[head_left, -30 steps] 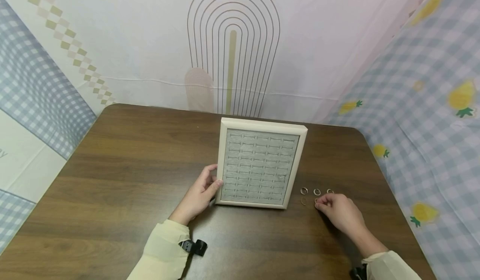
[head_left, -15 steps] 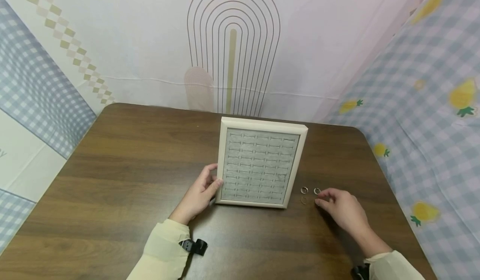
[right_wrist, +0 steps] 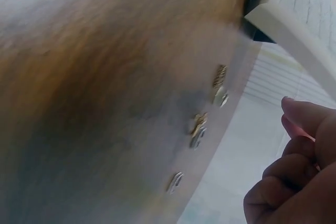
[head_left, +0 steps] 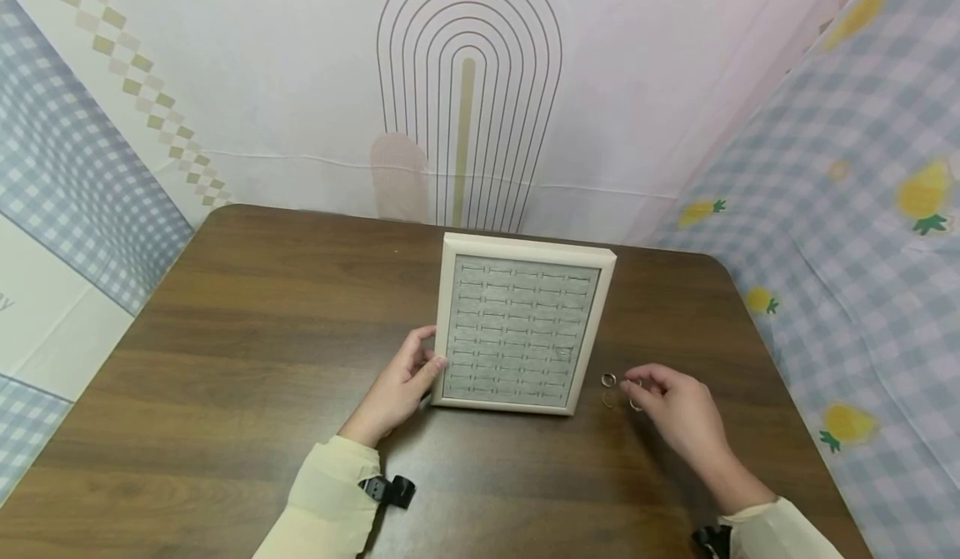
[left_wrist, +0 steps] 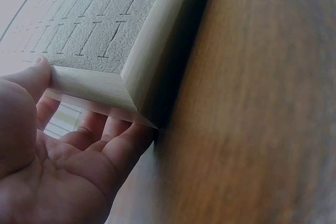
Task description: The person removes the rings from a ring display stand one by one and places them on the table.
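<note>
A cream-framed ring display [head_left: 517,334] with a grey slotted pad stands tilted on the table. One small shiny piece, apparently a ring [head_left: 563,352], sits low on the pad's right side. My left hand [head_left: 399,388] grips the lower left of the frame, thumb on the front and fingers behind, as the left wrist view confirms. Right of the display lie several silver and gold rings [right_wrist: 198,137]. Just above them is my right hand [head_left: 678,409], its thumb and index finger close together and its other fingers curled. Whether anything small is between those fingertips is hidden.
The brown wooden table [head_left: 247,376] extends around the display. A patterned white cloth [head_left: 300,84] hangs behind its back edge, with a blue checked cloth [head_left: 847,209] along the right. Black straps [head_left: 387,491] circle the wrists.
My right hand has shifted slightly up and left, from the lower rings toward the display, with ring parts now visible beneath its fingers. My left hand and the display stay put.
</note>
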Demonstrator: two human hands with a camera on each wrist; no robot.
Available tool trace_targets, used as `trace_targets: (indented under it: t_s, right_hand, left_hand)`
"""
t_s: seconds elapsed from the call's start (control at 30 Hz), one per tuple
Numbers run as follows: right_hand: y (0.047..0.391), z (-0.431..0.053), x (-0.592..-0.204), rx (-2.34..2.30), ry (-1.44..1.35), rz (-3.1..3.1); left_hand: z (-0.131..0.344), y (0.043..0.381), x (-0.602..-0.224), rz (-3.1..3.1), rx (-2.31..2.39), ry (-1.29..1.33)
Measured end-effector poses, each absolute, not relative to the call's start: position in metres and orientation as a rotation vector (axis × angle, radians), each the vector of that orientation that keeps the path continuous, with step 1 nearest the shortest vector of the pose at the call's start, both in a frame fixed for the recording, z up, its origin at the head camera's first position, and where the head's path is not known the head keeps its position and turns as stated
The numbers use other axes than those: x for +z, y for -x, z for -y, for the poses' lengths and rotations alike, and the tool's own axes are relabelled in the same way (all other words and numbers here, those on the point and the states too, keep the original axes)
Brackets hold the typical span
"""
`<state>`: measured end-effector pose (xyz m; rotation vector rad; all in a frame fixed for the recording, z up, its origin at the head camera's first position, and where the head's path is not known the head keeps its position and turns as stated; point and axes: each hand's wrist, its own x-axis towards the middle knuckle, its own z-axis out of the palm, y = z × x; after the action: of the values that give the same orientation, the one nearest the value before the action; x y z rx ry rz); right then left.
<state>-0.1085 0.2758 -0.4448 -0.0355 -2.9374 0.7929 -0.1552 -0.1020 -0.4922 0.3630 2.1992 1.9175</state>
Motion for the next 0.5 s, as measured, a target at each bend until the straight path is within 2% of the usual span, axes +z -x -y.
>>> trace_targets:
  t_s: [0.5]
  right_hand:
    - [0.112, -0.24, -0.43, 0.865, -0.095, 2.795]
  left_hand:
    - [0.102, 0.155, -0.492, -2.199, 1.922, -0.363]
